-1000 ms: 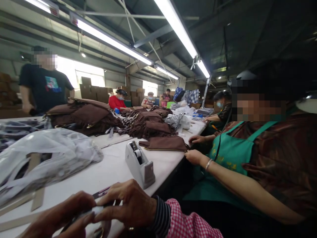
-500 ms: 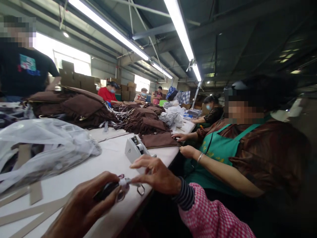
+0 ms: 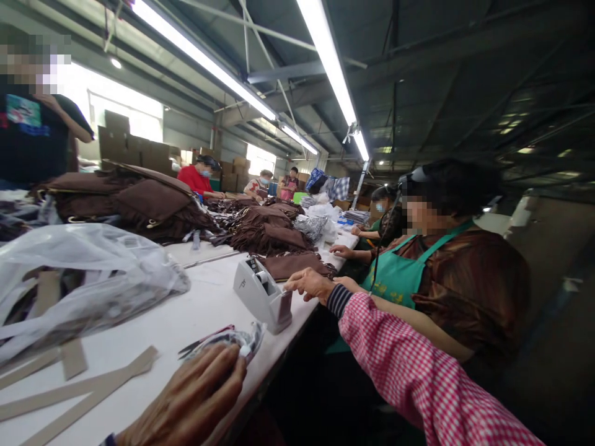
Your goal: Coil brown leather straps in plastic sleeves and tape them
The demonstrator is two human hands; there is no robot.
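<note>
My right hand [image 3: 312,285] reaches to the front lip of a grey tape dispenser [image 3: 260,297]. Thumb and index finger pinch the end of the tape there; the clear tape itself barely shows. At the lower middle my left hand [image 3: 199,387] is back-up over the white table [image 3: 186,334], fingers bent together. A small white piece shows at its fingertips, while the rest of what it holds is hidden. Just beyond those fingers lies a clear plastic-wrapped bundle [image 3: 253,337], with dark-bladed scissors [image 3: 198,347] beside it.
A clear plastic bag [image 3: 93,279] of straps and beige strips [image 3: 69,393] lie at left. Brown fringed bags [image 3: 125,192] are heaped behind. A co-worker in a green apron [image 3: 395,272] sits close at right, near a brown piece [image 3: 297,265]. Others stand or sit farther back.
My right hand has moved forward from beside the left hand to the dispenser. My left hand has lowered and turned back-up; the dark strap and metal ring are now hidden.
</note>
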